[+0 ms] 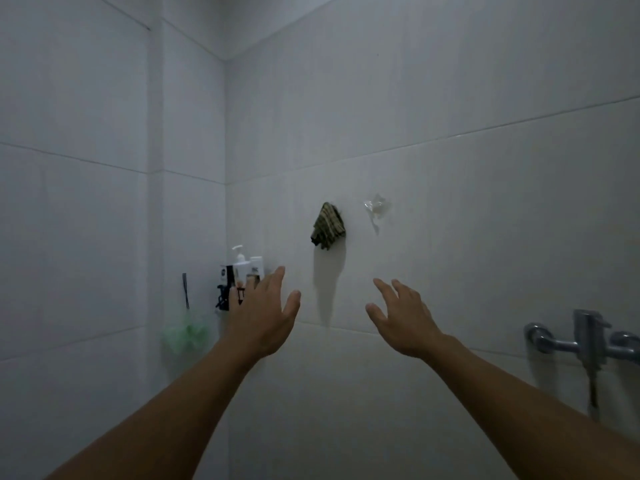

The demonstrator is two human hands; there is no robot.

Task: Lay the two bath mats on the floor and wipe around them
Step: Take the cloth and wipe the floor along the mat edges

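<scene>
Both hands reach up toward a striped cloth (327,226) hanging on the tiled wall (450,98). From the left hand (259,317) it lies at one o'clock, from the right hand (403,318) at eleven; the two look about equally near. It hangs with its long axis vertical. Fingers of both hands are spread wide, holding nothing. No bath mats or floor are in view.

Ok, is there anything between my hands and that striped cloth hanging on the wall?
Nothing visible. The left hand and right hand are both open and raised below the striped cloth, with only bare wall tile between them and it.
</scene>
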